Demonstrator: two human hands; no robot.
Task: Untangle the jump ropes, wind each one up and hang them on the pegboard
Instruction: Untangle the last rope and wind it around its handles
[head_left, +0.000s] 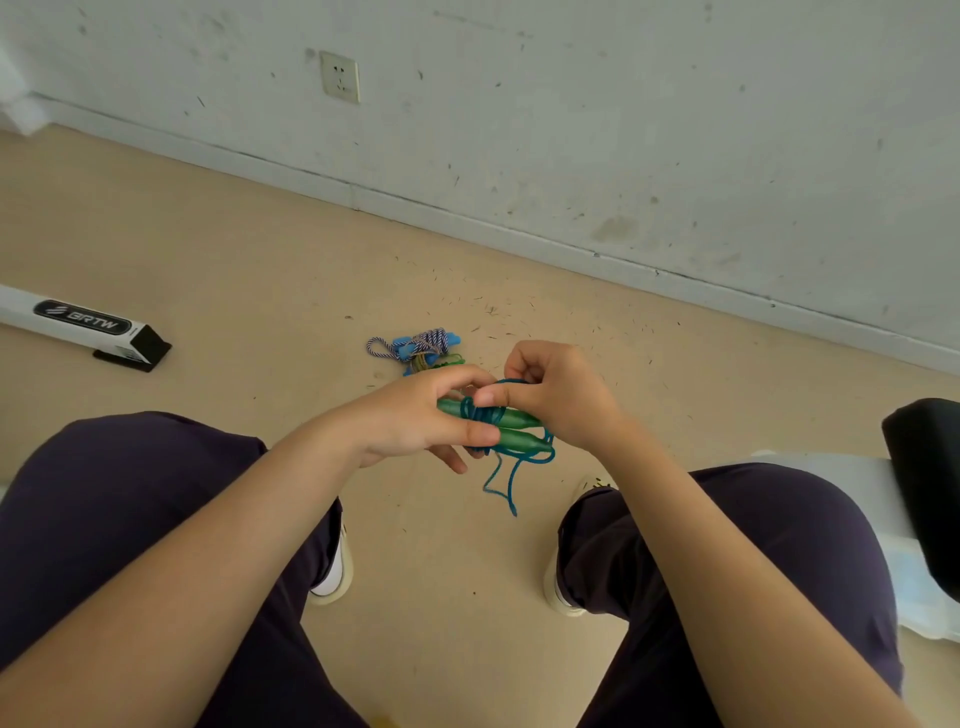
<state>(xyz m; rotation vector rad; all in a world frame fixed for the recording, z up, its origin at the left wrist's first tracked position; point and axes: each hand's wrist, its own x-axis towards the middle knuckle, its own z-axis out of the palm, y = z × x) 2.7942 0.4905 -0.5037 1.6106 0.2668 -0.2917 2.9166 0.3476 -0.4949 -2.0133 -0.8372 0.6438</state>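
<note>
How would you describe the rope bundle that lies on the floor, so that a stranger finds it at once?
Start at the wall socket and look down to the tan floor. The floor bundle lies just beyond the two hands. It has light blue handles and a blue-and-white striped cord, unlike the green-handled rope held in the hands.

Single head cam, worn on my head, wide-angle, tilted forward and down. Close on my left hand (415, 415) and right hand (556, 395), at centre frame above my knees. Floor (260, 260) fills the middle, wall (623, 130) runs across the top, slanted. No second view.
</note>
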